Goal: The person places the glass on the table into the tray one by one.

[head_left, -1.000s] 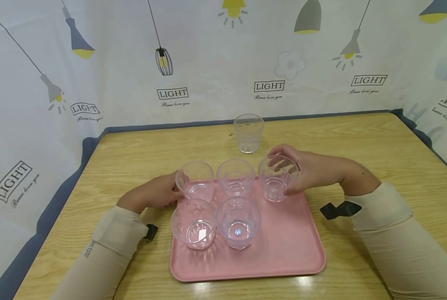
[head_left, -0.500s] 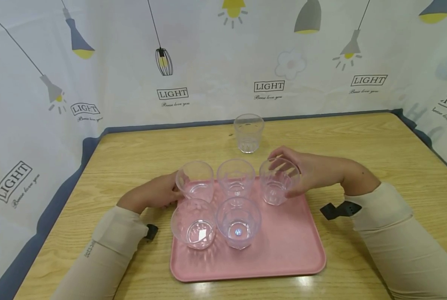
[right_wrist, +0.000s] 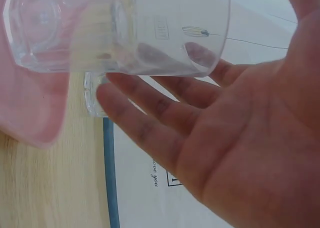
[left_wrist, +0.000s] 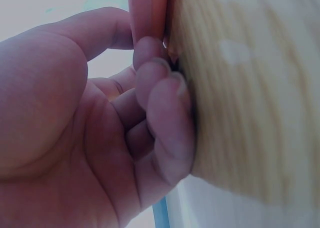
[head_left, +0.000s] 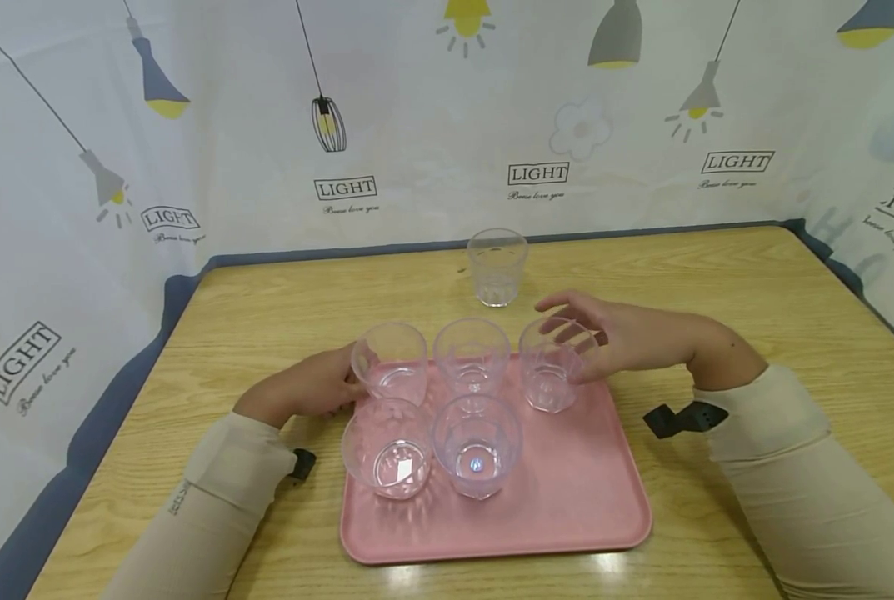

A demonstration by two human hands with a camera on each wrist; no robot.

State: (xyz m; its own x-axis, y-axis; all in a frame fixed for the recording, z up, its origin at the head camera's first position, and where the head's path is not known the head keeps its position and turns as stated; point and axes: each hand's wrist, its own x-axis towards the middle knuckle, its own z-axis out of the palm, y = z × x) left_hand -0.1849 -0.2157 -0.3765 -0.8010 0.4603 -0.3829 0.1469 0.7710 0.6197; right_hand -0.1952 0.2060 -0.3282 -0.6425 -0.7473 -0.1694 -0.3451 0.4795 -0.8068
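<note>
My left hand point(head_left: 313, 385) pinches the left edge of a pink tray point(head_left: 574, 500). In the left wrist view the thumb lies against the tray's rim point(left_wrist: 149, 13), and the curled fingers sit below it at the wood. On the tray's back right stands a clear plastic cup point(head_left: 550, 392), upright. Beside it my right hand point(head_left: 630, 340) has its fingers spread. The right wrist view shows those fingers loosely extended behind the cup point(right_wrist: 150, 23), thumb apart from it. Left of this cup are a back-middle cup point(head_left: 472, 367), a back-left cup point(head_left: 396, 379) and two front cups point(head_left: 476, 467).
Another clear cup point(head_left: 496, 271) stands on the wooden table point(head_left: 304, 292) behind the tray, near the far edge. A white curtain point(head_left: 417, 100) printed with lamps surrounds the table at the back and sides. The tray's front right is bare pink surface.
The cup by my right hand has come slightly nearer on the tray and stands there. My right fingers have loosened from it and spread. The left hand stays put at the tray.
</note>
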